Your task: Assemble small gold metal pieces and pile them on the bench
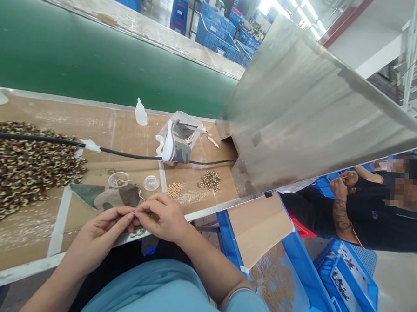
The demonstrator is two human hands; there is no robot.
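Observation:
My left hand (97, 236) and my right hand (165, 219) meet at the table's front edge, thumbs and fingertips pinched together. Whatever lies between the fingertips is too small to make out. Just behind them a camouflage cloth (108, 196) lies on the brown table. A round clear dish (118, 179) holding a thin stick and a smaller clear dish (151, 183) stand beyond the hands. To their right are a small pile of tan beads (174, 190) and a pile of dark-and-cream pieces (210, 180).
A big heap of dark-and-cream pieces (22, 165) covers the left. A black cable (135, 155) crosses the table past a white bottle (141, 113) and a plastic container (192, 126). A metal panel (295, 104) rises at right. Beyond it sits another person (366, 206), near blue crates (349, 275).

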